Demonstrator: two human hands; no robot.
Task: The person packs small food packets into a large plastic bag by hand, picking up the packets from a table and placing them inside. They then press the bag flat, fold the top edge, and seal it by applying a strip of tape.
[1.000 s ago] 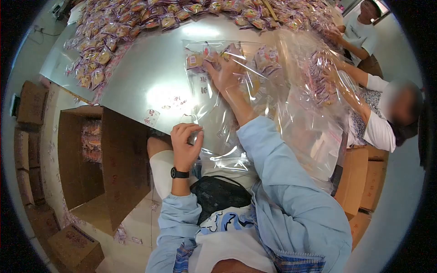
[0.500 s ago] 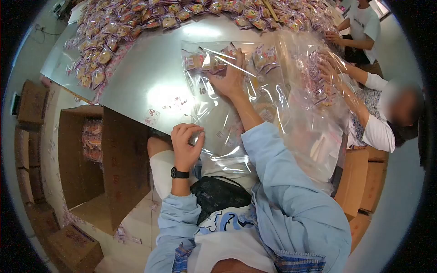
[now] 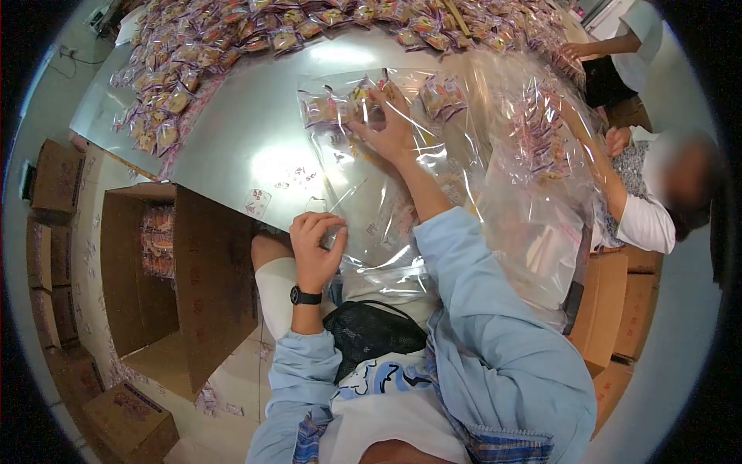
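A large clear plastic bag (image 3: 352, 203) lies flat on the metal table, its mouth toward me. Several wrapped round cakes sit in a row at its far end. My right hand (image 3: 390, 131) reaches into the bag, thumb and fingers around a wrapped cake (image 3: 363, 100). To its left are other wrapped cakes (image 3: 318, 110), and to its right lies another wrapped cake group (image 3: 443, 97). My left hand (image 3: 315, 241), with a watch on the wrist, is curled at the bag's near left edge, its fingers closed on the plastic.
A heap of wrapped cakes (image 3: 255, 27) covers the table's far side. An open carton (image 3: 212, 286) stands left, with packets inside. At right, a co-worker (image 3: 649, 182) handles another filled clear bag (image 3: 541, 139). Another person (image 3: 630, 58) stands behind. Loose plastic bags (image 3: 533, 247) lie beside my right arm.
My right hand and the bag's far end have shifted slightly left. One of the co-worker's hands has drawn back from their bag. My left hand stays in place.
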